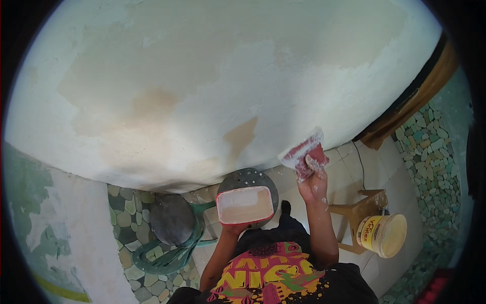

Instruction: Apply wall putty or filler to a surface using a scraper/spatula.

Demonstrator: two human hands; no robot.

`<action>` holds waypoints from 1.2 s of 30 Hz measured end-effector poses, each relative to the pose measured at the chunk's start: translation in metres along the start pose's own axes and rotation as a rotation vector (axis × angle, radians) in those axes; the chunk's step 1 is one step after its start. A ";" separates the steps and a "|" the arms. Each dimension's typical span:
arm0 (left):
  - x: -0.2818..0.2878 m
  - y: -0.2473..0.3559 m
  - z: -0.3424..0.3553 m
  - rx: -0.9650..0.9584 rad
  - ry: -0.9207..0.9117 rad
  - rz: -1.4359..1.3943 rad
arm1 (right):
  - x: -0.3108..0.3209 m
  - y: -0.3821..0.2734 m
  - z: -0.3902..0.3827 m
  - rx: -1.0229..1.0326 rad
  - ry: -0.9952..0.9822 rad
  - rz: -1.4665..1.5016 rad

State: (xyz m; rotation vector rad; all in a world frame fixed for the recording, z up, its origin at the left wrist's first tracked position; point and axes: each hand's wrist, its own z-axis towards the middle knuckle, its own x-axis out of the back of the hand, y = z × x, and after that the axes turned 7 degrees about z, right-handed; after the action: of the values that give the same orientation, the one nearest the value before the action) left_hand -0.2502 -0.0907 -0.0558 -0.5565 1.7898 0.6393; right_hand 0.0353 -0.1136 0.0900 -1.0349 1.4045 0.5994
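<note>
My left hand (pixel 233 228) grips the near side of a red-rimmed rectangular tub (pixel 221 206) with pale putty inside; most of its fingers are hidden beneath. Under or just behind the tub shows a round dark stool top (pixel 272 183) with small holes; whether the tub rests on it I cannot tell. Raised in front on the right, my right hand (pixel 315 178) is closed round a red putty spreader (pixel 305 154) smeared white. White smears also mark the fingers and wrist. Beyond both hands rises a white wall (pixel 202 106) with beige damp-looking patches.
At the left are a dark round seat (pixel 173 219) and a green plastic chair (pixel 154 256). To the right, a yellow bucket (pixel 374 234) stands beside a brown stool (pixel 373 201). A brown cloth (pixel 422 104) hangs along the wall's right edge, and a thin cable (pixel 360 162) runs down nearby.
</note>
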 end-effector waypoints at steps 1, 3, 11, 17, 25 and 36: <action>0.002 0.010 -0.002 -0.008 -0.047 -0.010 | -0.009 0.007 0.004 0.047 -0.003 -0.041; 0.003 0.026 -0.009 -0.012 -0.091 -0.021 | -0.039 0.025 0.016 0.140 -0.059 -0.089; -0.019 0.038 -0.017 -0.108 -0.013 -0.148 | -0.134 0.040 0.131 1.277 -0.497 -1.075; -0.016 0.013 -0.011 -0.146 0.188 -0.186 | -0.152 0.045 0.172 1.710 -0.673 -1.539; -0.001 0.002 0.004 -0.121 0.237 -0.113 | -0.156 0.051 0.194 1.797 -0.707 -1.864; 0.002 0.018 0.033 -0.057 0.103 -0.045 | -0.158 0.032 0.173 1.681 -0.779 -1.853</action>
State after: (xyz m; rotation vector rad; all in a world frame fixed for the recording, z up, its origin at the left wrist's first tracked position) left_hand -0.2393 -0.0554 -0.0631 -0.6773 1.8542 0.6416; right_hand 0.0737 0.0853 0.2117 -0.1745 -0.3497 -1.2807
